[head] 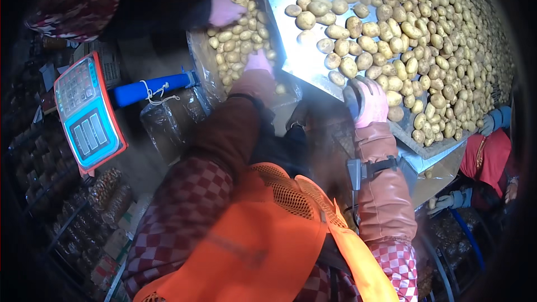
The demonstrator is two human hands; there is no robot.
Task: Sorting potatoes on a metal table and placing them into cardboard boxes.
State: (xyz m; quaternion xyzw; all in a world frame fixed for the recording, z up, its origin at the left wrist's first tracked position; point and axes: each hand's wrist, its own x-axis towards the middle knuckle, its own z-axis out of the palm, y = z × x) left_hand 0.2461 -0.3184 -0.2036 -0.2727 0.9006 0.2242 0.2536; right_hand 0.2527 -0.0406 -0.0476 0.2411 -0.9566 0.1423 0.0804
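My left hand (259, 62), in a pink glove, reaches down onto small potatoes (230, 46) in a box lined with clear plastic (199, 56). Its fingertips are among the potatoes, so whether they hold one is hidden. My right hand (371, 101), in a pink glove with a grey palm, is at the near edge of a metal sorting table (300, 48). Loose potatoes (348, 67) lie just beyond its fingers. The palm faces away, and its grip cannot be made out.
Another person's gloved hand (226, 10) is over the same box. A scale's display panel (90, 113) stands left on a blue post (153, 88). A potato heap (444, 50) covers the table's right side. Another worker's gloved hand (442, 203) is at lower right.
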